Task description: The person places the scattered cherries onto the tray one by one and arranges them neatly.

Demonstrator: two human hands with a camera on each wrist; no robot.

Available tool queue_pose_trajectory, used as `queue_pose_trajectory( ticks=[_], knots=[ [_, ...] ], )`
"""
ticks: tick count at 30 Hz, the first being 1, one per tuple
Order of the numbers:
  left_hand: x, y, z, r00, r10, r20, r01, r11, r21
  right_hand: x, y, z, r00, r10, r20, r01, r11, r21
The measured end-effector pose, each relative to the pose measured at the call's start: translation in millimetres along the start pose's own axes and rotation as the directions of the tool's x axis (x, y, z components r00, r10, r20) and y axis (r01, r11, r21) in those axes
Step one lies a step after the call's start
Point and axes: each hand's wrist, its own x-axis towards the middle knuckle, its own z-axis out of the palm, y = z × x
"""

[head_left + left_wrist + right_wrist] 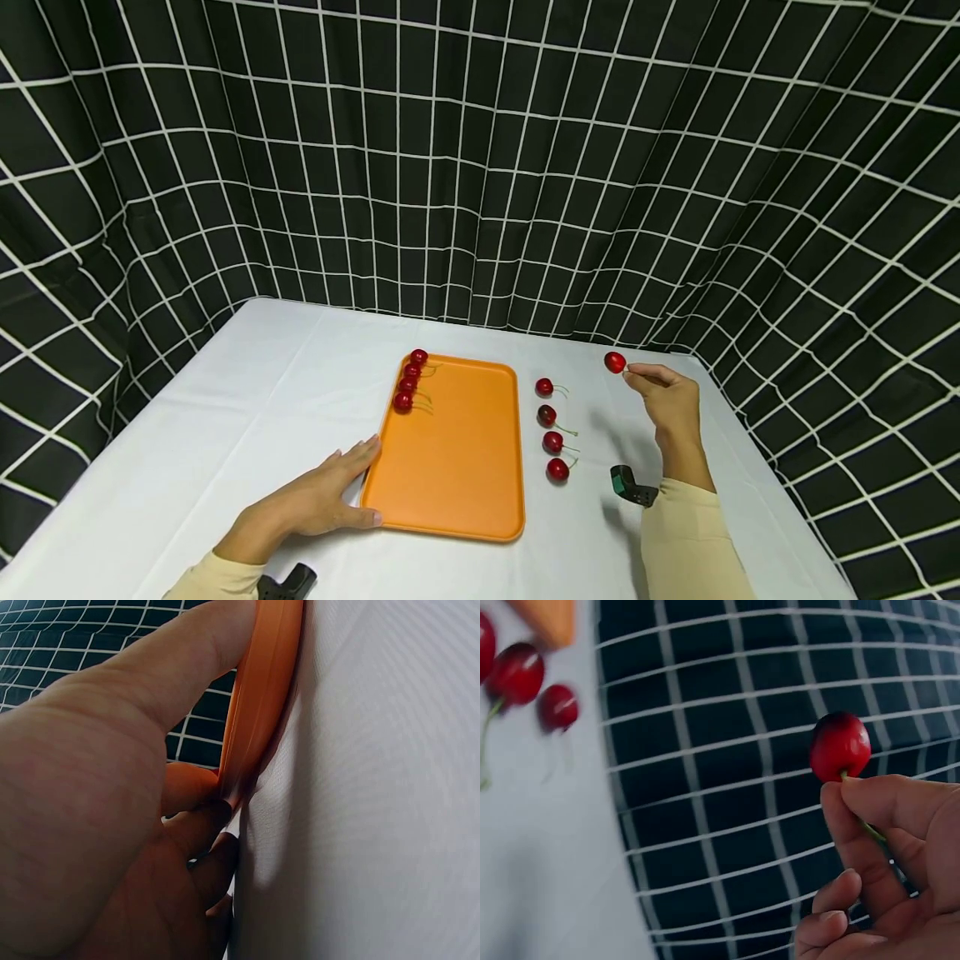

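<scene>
Up above the table's right side, my right hand [670,402] pinches a red cherry [615,362] by its green stem, between thumb and forefinger. In the right wrist view the cherry [840,748] sits just past the fingertips, clear of the tablecloth. My left hand [318,496] rests against the near left corner of an orange tray [450,467], with fingers along the left side and thumb at the near edge. Several cherries [408,385] stand in a line along the tray's far left edge, stems pointing right.
Between the tray and my right arm, several more cherries [552,442] lie in a rough column on the white tablecloth [277,367]. A black curtain with white grid lines [450,167] surrounds the table at the back and sides. Each wrist wears a dark device [633,486].
</scene>
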Motion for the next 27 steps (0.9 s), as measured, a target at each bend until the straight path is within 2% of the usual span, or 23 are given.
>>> queue_pose_trajectory(
  ticks=[6, 12, 21, 27],
  knots=[
    [-0.1, 0.9, 0.1, 1.000, -0.002, -0.001, 0.002, 1.000, 0.001, -23.2, -30.1, -1.9, 0.998, -0.047, -0.030, 0.047, 0.999, 0.023],
    [-0.2, 1.2, -0.3, 1.000, -0.009, -0.001, 0.009, 1.000, 0.004, -44.5, -50.2, 4.6, 0.993, -0.117, -0.018, 0.118, 0.991, 0.064],
    [-2.3, 0.4, -1.4, 0.999, -0.038, -0.012, 0.038, 0.999, 0.000, -58.2, -69.5, 37.2, 0.976, -0.217, 0.006, 0.215, 0.968, 0.132],
    [-0.8, 0.1, -0.1, 1.000, -0.009, -0.005, 0.009, 1.000, 0.001, -65.7, -77.4, 60.4, 0.960, -0.275, 0.056, 0.263, 0.952, 0.157]
  ],
)
